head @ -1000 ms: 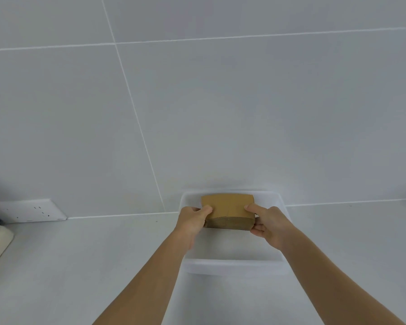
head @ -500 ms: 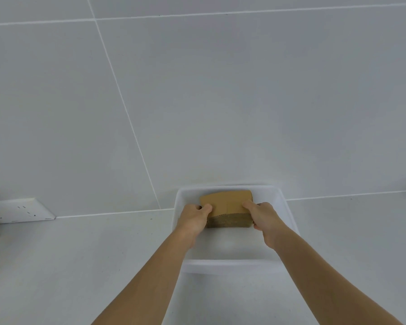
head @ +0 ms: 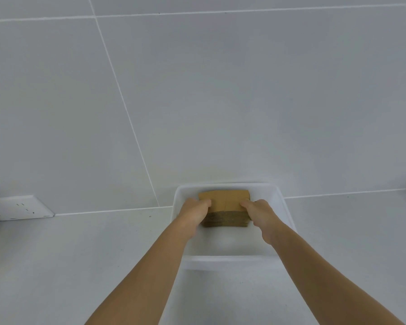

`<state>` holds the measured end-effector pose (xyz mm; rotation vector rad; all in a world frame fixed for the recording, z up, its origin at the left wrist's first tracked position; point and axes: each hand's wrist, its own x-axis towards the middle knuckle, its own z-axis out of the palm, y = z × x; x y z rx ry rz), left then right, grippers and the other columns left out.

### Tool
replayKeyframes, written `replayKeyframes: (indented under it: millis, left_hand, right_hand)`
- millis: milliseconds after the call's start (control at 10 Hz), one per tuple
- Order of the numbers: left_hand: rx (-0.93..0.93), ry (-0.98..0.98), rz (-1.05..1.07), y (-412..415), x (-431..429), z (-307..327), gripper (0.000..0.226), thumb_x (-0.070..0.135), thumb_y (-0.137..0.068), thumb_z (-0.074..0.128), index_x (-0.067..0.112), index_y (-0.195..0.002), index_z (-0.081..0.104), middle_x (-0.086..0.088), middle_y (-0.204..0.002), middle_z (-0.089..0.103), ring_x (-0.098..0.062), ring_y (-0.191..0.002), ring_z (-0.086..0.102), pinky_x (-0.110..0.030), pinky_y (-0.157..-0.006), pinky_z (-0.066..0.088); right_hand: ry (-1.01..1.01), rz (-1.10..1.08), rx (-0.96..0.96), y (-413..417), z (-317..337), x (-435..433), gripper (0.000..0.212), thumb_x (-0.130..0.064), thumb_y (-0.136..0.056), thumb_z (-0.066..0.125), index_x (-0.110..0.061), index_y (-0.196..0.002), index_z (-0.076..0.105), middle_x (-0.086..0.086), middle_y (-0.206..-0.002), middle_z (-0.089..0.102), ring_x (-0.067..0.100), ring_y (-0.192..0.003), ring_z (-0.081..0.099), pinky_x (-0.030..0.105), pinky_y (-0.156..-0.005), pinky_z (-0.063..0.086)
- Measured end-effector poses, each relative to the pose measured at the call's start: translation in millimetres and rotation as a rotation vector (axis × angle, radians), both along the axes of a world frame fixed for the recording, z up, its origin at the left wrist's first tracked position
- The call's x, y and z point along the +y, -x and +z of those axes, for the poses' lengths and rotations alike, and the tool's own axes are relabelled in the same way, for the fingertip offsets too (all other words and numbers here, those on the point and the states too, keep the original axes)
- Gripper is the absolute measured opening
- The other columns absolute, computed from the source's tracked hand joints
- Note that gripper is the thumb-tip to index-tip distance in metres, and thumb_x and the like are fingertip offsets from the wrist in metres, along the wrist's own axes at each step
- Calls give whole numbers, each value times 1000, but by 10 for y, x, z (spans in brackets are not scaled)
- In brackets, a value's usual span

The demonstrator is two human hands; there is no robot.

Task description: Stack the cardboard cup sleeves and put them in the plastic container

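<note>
White tiled wall backed the worktop (head: 80,254); low centre, left hand (head: 193,213) and right hand (head: 259,213) clamped the sleeve stack (head: 224,211) inside the plastic container (head: 283,205); uneven release might topple or fan it.

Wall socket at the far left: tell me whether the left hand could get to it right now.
Probably not at once. The left hand grips the stack of cup sleeves inside the plastic container. The counter toward the wall socket looks unobstructed, so after letting go it likely could.
</note>
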<state>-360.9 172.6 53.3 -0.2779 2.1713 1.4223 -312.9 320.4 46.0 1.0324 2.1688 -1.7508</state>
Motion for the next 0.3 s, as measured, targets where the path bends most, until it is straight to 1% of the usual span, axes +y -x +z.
replayKeyframes:
  millis: [100, 200, 300]
  left_hand:
    - [-23, -12, -12, -20, -4, 63, 26, 26, -87, 51, 8, -105, 55, -7, -102, 54, -23, -95, 51, -29, -80, 39]
    - [-34, -7, -32, -31, -40, 96, 44, 31, -88, 52, 8, -125, 49, -9, -123, 52, -24, -113, 50, -31, -89, 37]
    - [-9, -4, -38, -66, -71, 186, 50, 32, -90, 52, 7, -133, 43, -10, -139, 46, -26, -123, 44, -31, -94, 33]
  right_hand:
    - [27, -5, -2, -16, 33, 12, 33, -31, -91, 45, -4, -109, 50, 9, -102, 51, 25, -97, 50, 32, -84, 37]
    - [51, -15, 12, -46, 38, 48, 33, -34, -92, 45, -6, -109, 48, 8, -107, 51, 26, -104, 50, 33, -90, 37]
    - [7, -23, 15, -84, 99, 98, 38, -35, -91, 48, -2, -110, 50, 13, -99, 52, 24, -95, 48, 35, -88, 39]
